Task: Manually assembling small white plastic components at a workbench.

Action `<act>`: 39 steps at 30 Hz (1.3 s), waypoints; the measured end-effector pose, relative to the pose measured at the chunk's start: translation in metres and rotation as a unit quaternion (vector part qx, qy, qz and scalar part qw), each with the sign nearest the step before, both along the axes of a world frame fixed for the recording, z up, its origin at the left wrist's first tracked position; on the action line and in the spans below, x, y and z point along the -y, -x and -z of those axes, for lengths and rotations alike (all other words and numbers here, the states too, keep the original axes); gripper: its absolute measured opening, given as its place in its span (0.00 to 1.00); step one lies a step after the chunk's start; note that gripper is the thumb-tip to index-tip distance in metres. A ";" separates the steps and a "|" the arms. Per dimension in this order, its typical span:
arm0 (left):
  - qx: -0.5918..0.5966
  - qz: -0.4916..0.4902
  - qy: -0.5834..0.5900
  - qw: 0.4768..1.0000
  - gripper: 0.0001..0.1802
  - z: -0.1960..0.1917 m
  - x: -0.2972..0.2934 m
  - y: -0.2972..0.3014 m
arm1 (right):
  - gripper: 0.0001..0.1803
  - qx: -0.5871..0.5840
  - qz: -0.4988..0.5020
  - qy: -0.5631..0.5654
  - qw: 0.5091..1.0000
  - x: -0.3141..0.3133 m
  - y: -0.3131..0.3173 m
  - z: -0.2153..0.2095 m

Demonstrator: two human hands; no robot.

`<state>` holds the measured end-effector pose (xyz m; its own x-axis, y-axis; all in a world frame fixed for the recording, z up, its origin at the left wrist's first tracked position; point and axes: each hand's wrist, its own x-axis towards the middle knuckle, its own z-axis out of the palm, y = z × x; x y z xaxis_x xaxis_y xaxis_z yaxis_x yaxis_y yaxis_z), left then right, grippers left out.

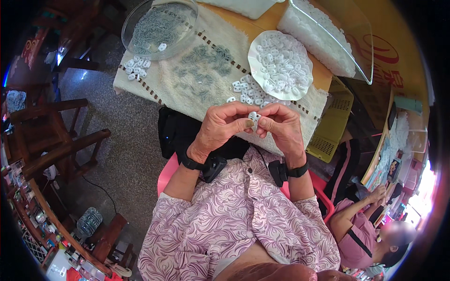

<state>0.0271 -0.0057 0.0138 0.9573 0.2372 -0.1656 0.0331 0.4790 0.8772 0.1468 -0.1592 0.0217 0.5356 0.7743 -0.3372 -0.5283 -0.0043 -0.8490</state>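
Note:
Between my two hands, above the towel's near edge, is a small white oval plastic piece with holes (254, 121). My left hand (222, 125) pinches its left side with thumb and forefinger. At its right side, the thumb and fingers of my right hand (284, 127) are closed on the same piece. Just beyond lie several like white pieces (253, 93), beside a scalloped white dish (253, 63) heaped with more. A loose pile of small grey slender parts (204, 70) is spread on the cream towel (171, 86). Their exact kind is too small to tell.
A round clear tub (124, 40) of grey parts stands far left, with a white cluster (137, 68) near it. A clear bin of white pieces (323, 40) is far right. A yellow crate (330, 126) sits below the table's right side. Another person (358, 234) sits at right.

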 end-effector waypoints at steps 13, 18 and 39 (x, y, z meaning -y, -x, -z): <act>-0.001 0.017 -0.033 0.999 0.14 -0.002 0.001 0.001 | 0.04 -0.041 -0.034 0.010 0.999 0.001 -0.004 -0.007; 0.030 0.027 -0.080 0.996 0.14 -0.003 -0.002 0.001 | 0.05 -0.069 -0.054 0.016 0.996 0.002 -0.005 -0.006; 0.038 -0.038 0.001 0.999 0.14 -0.005 0.007 0.001 | 0.06 -0.007 0.030 -0.034 0.999 -0.004 0.011 -0.019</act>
<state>0.0257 -0.0128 0.0188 0.9463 0.3092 -0.0940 -0.0697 0.4792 0.8750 0.1353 -0.1551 0.0411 0.5772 0.7623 -0.2928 -0.5385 0.0857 -0.8383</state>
